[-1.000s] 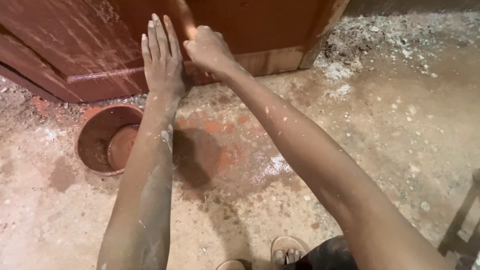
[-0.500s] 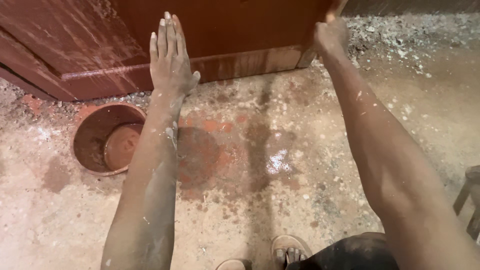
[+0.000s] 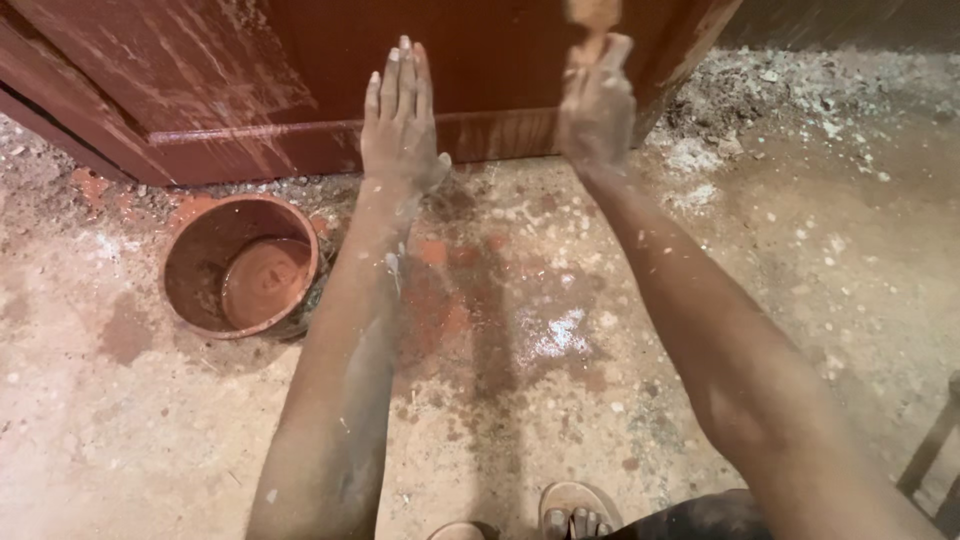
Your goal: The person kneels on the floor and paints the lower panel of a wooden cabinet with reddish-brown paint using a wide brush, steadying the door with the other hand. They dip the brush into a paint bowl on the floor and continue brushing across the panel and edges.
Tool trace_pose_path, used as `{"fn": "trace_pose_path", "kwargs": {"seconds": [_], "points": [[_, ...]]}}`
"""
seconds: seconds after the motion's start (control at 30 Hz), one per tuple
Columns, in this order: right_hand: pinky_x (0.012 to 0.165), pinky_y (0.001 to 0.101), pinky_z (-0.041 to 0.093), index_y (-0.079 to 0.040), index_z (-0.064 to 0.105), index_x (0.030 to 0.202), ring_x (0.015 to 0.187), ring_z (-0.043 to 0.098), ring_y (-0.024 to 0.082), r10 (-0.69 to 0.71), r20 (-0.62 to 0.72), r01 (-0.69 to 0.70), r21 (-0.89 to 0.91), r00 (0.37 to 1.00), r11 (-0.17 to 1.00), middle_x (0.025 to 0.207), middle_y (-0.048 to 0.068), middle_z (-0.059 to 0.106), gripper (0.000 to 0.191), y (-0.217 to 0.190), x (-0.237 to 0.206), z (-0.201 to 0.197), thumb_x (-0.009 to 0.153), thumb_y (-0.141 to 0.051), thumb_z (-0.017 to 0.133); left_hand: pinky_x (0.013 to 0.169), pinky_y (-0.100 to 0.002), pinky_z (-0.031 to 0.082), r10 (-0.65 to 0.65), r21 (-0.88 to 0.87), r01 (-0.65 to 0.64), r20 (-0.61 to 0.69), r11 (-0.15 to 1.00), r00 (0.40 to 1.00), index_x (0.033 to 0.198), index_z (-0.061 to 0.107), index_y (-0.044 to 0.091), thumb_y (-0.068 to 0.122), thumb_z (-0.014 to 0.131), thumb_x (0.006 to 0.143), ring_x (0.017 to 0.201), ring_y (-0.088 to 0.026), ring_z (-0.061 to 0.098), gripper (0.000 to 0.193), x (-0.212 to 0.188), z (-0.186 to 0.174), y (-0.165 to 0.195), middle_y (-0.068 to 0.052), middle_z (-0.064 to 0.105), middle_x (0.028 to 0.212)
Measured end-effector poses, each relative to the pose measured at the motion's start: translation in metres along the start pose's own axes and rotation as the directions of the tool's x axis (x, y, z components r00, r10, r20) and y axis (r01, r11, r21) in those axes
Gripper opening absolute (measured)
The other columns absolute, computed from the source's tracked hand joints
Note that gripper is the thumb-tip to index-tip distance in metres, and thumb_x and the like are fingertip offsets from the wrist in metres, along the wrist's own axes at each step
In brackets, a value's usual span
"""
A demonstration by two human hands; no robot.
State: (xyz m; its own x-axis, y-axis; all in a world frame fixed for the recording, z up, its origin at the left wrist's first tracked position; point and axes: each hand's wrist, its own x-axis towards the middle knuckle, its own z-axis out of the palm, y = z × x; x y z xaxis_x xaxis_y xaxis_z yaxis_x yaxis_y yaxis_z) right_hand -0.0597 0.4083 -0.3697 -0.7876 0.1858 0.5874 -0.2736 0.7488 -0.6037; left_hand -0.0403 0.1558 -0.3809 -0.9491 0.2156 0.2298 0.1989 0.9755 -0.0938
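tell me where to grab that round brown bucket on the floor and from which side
Grip the bucket by its upper rim, coming from above: it stands upright and open-topped on the floor, with no handle visible. The near, lower-right rim looks best, probably, since the wooden door crowds its far side. The left hand is nearest.

Cut off by the top edge: the small brownish pad (image 3: 592, 12) gripped in the right hand (image 3: 596, 105), so kind and full shape cannot be told. Blurred too, that hand. Cut at top and left: the reddish-brown wooden door (image 3: 250, 80). Half lost at the bottom edge: a sandalled foot (image 3: 576, 510) and dark cloth beside it. Cropped at the right edge: a thin dark frame (image 3: 935, 460), kind unclear. Hidden under the left hand (image 3: 400, 125): part of the door's lower rail.
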Motion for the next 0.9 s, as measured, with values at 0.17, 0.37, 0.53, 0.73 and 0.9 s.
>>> {"fn": "trace_pose_path", "kwargs": {"seconds": [0.17, 0.37, 0.53, 0.73, 0.9], "points": [[0.031, 0.032, 0.045, 0.007, 0.035, 0.134, 0.044, 0.056, 0.017, 0.278, 0.393, -0.183, -0.263, 0.876, 0.947, 0.069, 0.014, 0.065, 0.04, -0.016, -0.024, 0.035, 0.113, -0.027, 0.037, 0.13, -0.044, 0.008, 0.014, -0.016, -0.016, -0.069, 1.0, 0.997, 0.162, -0.01, 0.0, 0.054, 0.076, 0.082, 0.16, -0.028, -0.002, 0.129, -0.006, 0.001, 0.007, -0.017, -0.006, 0.172], [0.05, 0.0344, 0.054, 0.002, 0.071, 0.112, 0.059, 0.067, 0.02, 0.47, 0.637, -0.269, -0.391, 0.611, 0.88, 0.075, 0.013, 0.067, 0.031, -0.018, -0.041, 0.042, 0.1, -0.018, 0.05, 0.132, -0.044, 0.008, 0.007, -0.016, -0.008, -0.07, 1.0, 0.998, 0.162, -0.01, -0.001, 0.051, 0.076, 0.081, 0.161, -0.029, -0.003, 0.129, -0.005, 0.002, 0.01, -0.018, -0.006, 0.173], [0.039, 0.0334, 0.054, 0.009, 0.043, 0.134, 0.048, 0.06, 0.017, 0.272, 0.358, -0.222, -0.175, 0.893, 0.959, 0.062, 0.006, 0.061, 0.043, -0.043, -0.024, 0.046, 0.108, -0.024, 0.048, 0.13, -0.044, 0.007, 0.0, -0.023, -0.001, -0.041, 1.0, 0.999, 0.161, -0.01, 0.0, 0.049, 0.076, 0.08, 0.159, -0.029, -0.003, 0.128, 0.001, 0.004, 0.013, -0.018, -0.007, 0.172], [0.044, 0.0298, 0.052, 0.001, 0.039, 0.134, 0.058, 0.069, 0.015, -0.26, -0.186, 0.268, 0.017, 0.948, 0.963, 0.069, 0.003, 0.066, 0.036, -0.065, -0.012, 0.037, 0.116, -0.027, 0.054, 0.131, -0.043, 0.007, -0.008, -0.042, 0.006, -0.051, 0.999, 0.999, 0.161, -0.01, -0.001, 0.051, 0.077, 0.08, 0.16, -0.029, -0.002, 0.13, -0.003, 0.0, 0.016, -0.018, -0.007, 0.172], [0.04, 0.0383, 0.052, -0.003, 0.033, 0.138, 0.05, 0.065, 0.025, 0.172, 0.143, -0.162, -0.076, 0.975, 0.984, 0.064, 0.01, 0.067, 0.042, -0.063, -0.015, 0.039, 0.112, -0.033, 0.045, 0.131, -0.043, 0.006, -0.022, -0.074, 0.023, 0.018, 0.997, 1.0, 0.16, -0.011, 0.0, 0.057, 0.077, 0.077, 0.16, -0.029, -0.003, 0.134, -0.001, -0.007, 0.016, -0.017, -0.007, 0.172]]}}
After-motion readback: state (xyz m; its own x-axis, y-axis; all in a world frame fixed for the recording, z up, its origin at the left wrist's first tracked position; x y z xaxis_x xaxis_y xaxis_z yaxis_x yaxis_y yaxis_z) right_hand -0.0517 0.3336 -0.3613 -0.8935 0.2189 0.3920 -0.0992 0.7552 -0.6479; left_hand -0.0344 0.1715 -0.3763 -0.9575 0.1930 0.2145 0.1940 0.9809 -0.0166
